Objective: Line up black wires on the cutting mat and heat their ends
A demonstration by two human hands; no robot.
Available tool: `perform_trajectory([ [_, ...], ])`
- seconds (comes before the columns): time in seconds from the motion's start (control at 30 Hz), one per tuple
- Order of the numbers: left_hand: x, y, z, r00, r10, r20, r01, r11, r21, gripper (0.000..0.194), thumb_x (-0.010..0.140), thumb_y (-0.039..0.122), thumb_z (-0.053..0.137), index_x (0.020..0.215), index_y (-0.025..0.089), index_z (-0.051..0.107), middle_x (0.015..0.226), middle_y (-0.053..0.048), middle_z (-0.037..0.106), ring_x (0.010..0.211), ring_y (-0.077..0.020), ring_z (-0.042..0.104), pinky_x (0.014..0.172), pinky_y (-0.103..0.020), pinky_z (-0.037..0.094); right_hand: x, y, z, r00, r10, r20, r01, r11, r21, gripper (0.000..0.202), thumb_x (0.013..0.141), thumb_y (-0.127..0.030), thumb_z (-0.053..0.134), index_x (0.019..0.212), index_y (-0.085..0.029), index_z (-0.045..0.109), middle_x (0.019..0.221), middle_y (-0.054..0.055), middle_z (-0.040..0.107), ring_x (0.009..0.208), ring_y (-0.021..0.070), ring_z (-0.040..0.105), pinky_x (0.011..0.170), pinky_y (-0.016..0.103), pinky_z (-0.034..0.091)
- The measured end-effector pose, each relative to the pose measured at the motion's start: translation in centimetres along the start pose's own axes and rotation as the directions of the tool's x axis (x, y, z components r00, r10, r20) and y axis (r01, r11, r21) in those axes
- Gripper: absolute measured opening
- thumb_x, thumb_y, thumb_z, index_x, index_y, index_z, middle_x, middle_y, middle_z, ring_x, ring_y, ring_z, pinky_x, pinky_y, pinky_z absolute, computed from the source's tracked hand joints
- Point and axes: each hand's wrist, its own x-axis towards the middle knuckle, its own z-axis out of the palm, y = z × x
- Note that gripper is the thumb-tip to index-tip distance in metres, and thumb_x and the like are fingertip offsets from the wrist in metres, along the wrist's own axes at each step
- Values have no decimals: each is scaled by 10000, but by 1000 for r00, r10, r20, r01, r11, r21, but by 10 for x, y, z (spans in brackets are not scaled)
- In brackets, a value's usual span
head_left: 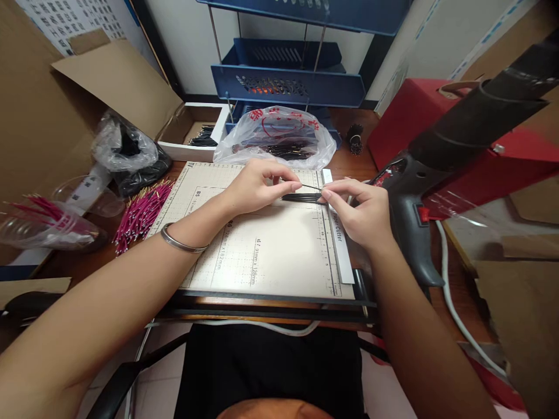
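Between my two hands stretches a thin black rod [310, 187], its left end pinched by my left hand [266, 186] and its right end by my right hand [360, 209]. Just below it, several similar black rods [300, 198] lie side by side on the cream paper cutter board [279, 256], close to its white ruler strip [343, 250]. A metal bangle circles my left wrist. Whatever sits at the very tips of my right fingers is too small to tell.
A clear plastic bag [279, 139] and a white box [187, 151] stand behind the board. Magenta sticks [142, 218] lie left. A black heat gun [414, 221] with a white cable and a red case [402, 116] stand right. Blue shelves [288, 84] rise behind.
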Motion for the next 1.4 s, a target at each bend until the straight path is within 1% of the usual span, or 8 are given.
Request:
perform_trajectory([
  [0.37,0,-2,-7,1000,-13,-13,13,1000,-5,293,983,453,784,859,198,857,850,-71,833,766,-177,704,719,-308,538,0,4,0,1000,-2,-14,2,1000,-18,123,903,-345,759,836,-269,829,846,36,840,833,262,762,868,467,633],
  [0.5,0,-1,-8,999,-24,-34,24,1000,7,298,1017,463,740,994,189,855,934,-73,846,831,-179,727,752,-296,550,0,8,-1,999,-40,30,41,999,-25,109,903,-322,769,825,-276,830,873,38,818,868,261,749,900,478,612],
  [0.63,1,-2,-8,998,-13,-56,16,999,39,335,1068,450,647,1095,176,839,939,-68,841,872,-184,736,781,-293,553,0,11,-4,991,-74,107,84,992,-90,106,904,-318,765,828,-286,830,1059,64,810,1078,303,746,1041,540,578],
  [0.77,0,-5,-9,999,7,-37,-3,995,98,297,1045,394,641,1056,177,843,965,-68,846,853,-183,717,783,-303,536,0,10,-6,983,-81,167,102,987,-124,105,893,-294,752,820,-284,826,1281,79,796,1269,348,714,1136,603,535],
  [0.93,-1,-10,-10,1000,19,-12,-16,986,165,286,1033,398,648,1063,188,840,1019,-77,849,830,-184,691,821,-325,531,0,10,-7,977,-105,185,135,978,-160,92,875,-271,766,800,-279,820,1290,80,808,1286,361,712,1170,633,508],
  [1.17,-3,-20,-13,996,10,87,-32,965,259,274,1029,437,643,1090,203,773,1077,-80,825,914,-213,691,855,-349,522,-1,15,-5,981,-77,180,109,978,-179,54,832,-265,801,882,-282,809,1283,74,799,1277,361,708,1173,625,507],
  [1.27,-4,-23,-16,993,-21,115,-8,970,245,246,980,347,645,1157,188,704,1133,-100,808,948,-224,692,866,-362,539,-1,15,-4,981,-83,175,111,982,-154,133,826,-247,793,955,-279,789,1282,82,796,1275,358,713,1160,603,527],
  [1.4,-4,-22,-22,987,-13,162,-26,971,239,395,838,174,568,1218,195,673,1208,-100,784,1127,-275,699,1024,-444,551,1,15,-4,980,-96,174,120,984,-135,275,819,-213,744,1086,-274,762,1273,93,799,1301,364,713,1164,582,535],
])
